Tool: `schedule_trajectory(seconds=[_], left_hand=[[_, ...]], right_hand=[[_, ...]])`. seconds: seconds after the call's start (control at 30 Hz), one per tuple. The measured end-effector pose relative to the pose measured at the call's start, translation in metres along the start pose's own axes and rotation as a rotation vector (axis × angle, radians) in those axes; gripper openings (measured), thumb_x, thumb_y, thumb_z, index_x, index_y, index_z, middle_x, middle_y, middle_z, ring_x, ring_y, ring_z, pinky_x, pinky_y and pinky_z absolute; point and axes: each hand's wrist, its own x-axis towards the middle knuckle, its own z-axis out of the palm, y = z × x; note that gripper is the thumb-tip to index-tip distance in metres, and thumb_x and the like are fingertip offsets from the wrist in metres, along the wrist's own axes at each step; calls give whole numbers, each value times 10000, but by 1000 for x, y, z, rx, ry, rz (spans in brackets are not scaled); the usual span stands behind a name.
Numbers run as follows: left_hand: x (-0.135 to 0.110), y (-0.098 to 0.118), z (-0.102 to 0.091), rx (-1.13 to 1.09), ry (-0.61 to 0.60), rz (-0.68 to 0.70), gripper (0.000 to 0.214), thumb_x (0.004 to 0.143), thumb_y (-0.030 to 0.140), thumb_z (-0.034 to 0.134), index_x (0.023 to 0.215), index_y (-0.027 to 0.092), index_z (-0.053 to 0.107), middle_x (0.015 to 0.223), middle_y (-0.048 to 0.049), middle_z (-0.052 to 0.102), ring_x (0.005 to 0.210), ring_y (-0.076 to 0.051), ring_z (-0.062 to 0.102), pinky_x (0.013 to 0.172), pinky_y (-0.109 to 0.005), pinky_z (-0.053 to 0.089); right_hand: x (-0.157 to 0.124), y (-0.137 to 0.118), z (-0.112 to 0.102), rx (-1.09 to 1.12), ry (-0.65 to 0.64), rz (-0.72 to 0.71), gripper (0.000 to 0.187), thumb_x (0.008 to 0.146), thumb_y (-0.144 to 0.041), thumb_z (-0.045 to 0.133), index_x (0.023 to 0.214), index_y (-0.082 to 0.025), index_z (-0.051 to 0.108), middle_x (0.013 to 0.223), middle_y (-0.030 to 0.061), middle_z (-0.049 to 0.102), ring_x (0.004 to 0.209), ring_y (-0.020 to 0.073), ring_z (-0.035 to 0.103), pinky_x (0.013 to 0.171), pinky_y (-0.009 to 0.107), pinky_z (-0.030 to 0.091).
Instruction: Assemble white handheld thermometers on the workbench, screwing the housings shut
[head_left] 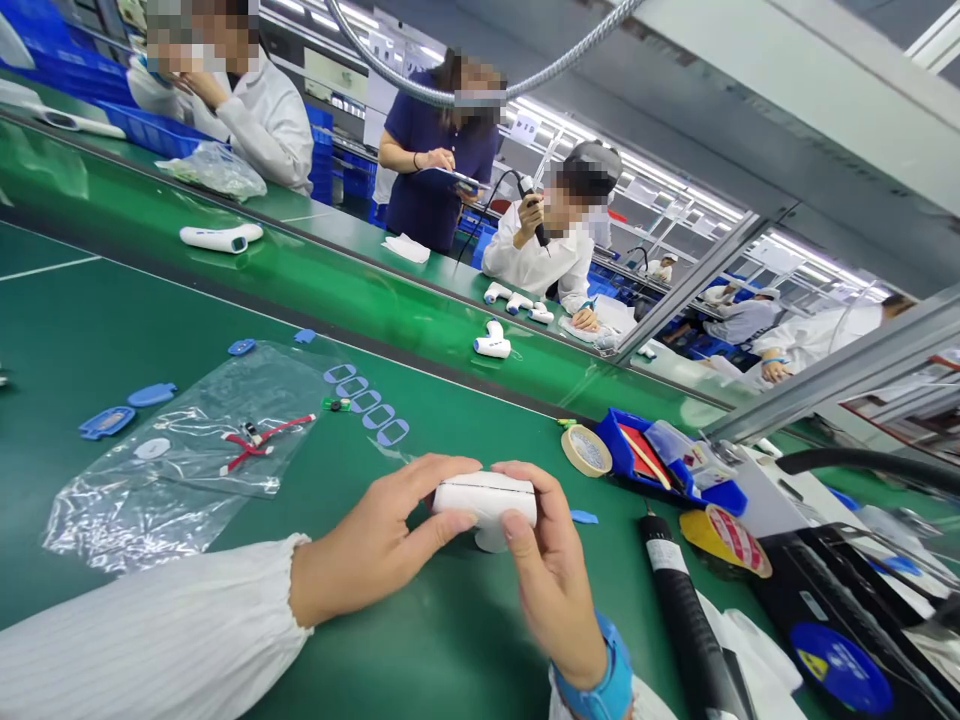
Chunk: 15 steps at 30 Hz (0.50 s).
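A white infrared thermometer shell (486, 498) is gripped between my two hands just above the green tabletop, a dark seam line running along its top. My left hand (390, 535) has its end, thumb in front and fingers behind. On the other end, my right hand (547, 545) presses with the thumb and curls its fingers round. Part of a handle shows below the shell, partly hidden by my hands. To the left lies a clear plastic bag (225, 430) with red wires (251, 450) on it. Several blue-rimmed window pieces (365, 400) lie in a row beyond my left hand.
An electric screwdriver (679, 600) lies at right, near a yellow tape roll (724, 540) and a blue tray (637, 450). Blue plastic parts (109, 422) sit at left. Beyond runs a green conveyor (360, 295) carrying thermometers (493, 342); several people work across it.
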Motion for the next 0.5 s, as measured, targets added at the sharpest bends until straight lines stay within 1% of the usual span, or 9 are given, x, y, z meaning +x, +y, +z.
schedule_trajectory(seconds=[0.13,0.2,0.37,0.5], left_hand=[[-2,-2,6,57,62,60,312,895,232,484,1203,263,444,1130,-3,598,1027,-118,558,889,-193,431],[-2,-3,7,90,84,81,310,898,225,476,1202,270,438,1122,-3,604,1019,-122,567,881,-196,440],[-3,-6,9,176,129,137,335,895,219,474,1218,285,418,1115,1,614,1003,-116,585,877,-181,442],[-1,-5,10,211,135,149,323,896,230,472,1209,289,419,1121,3,615,1002,-116,586,870,-187,443]], right_hand=[[1,3,6,-25,64,-39,197,911,-317,464,1102,-293,507,1033,19,568,880,141,571,721,209,489],[1,6,7,-20,77,-43,188,909,-328,466,1088,-293,509,1014,19,578,847,140,582,685,202,489],[4,10,8,40,65,-6,181,902,-359,478,1063,-284,513,1003,19,595,810,133,584,675,198,484],[10,5,9,100,86,40,203,884,-409,491,995,-244,533,902,17,602,732,131,563,622,208,464]])
